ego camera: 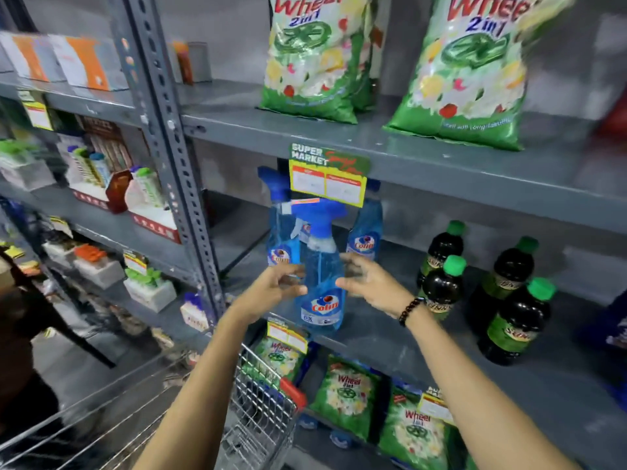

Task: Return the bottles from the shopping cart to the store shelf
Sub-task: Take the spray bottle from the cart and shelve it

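- The blue spray bottle stands at the front edge of the middle shelf.
- Your left hand and right hand flank it, fingers spread; whether they touch, I cannot tell.
- It looks full, heavy, smooth; hold the body, not the trigger.

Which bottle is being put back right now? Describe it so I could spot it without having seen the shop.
Find the grey metal shelf under the yellow price tag, to the left of the dark green-capped bottles. At its front edge stands a blue spray bottle between the left hand and right hand. Unlike the two similar bottles behind, it is frontmost, nearest both hands.
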A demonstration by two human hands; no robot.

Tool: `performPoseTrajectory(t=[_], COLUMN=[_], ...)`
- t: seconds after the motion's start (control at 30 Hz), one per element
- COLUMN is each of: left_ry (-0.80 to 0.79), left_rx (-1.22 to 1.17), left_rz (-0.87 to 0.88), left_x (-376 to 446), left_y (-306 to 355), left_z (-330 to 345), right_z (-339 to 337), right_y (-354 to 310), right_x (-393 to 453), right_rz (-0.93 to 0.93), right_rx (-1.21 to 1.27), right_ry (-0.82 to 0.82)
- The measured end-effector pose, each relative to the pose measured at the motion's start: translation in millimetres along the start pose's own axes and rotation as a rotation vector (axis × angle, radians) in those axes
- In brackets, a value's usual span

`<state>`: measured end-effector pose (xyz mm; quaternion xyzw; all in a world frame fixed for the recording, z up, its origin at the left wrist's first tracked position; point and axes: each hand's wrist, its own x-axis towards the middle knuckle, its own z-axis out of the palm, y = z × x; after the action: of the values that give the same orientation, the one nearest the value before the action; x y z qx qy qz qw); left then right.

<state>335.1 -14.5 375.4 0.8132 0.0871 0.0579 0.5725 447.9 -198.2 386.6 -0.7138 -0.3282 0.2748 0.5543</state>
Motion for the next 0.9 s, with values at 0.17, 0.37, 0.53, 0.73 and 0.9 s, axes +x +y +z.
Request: performPoseTrajectory(t=[0.17, 0.37, 0.53, 0.73, 0.9], left_ry=[0.056, 0.036, 0.118, 0.732, 0.554], left_rx=[0.075, 0.077, 0.048, -0.045, 0.051], left_rz=[0.018, 0.019, 0.045, -0.133, -0.151], left_x=[56.8, 101.8, 104.6, 72.3, 94.1], left_y=[-13.2, -14.1, -32.6, -94.5, -113.0], left_z=[20.1, 29.7, 33.6, 22.9, 19.3], right_z=[-15.1, -28.5, -31.5, -11.1, 2.9], right_y=[23.7, 35.2, 47.3, 93.5, 108.4], right_x=[27.8, 46.1, 42.1, 33.5, 49.9], right_rz=[-0.005, 0.037, 0.096, 0.274, 0.325], right_rx=[-0.095, -0.071, 0.052, 0.165, 0.025], right_ry=[0.194, 0.351, 0.376, 0.457, 0.462])
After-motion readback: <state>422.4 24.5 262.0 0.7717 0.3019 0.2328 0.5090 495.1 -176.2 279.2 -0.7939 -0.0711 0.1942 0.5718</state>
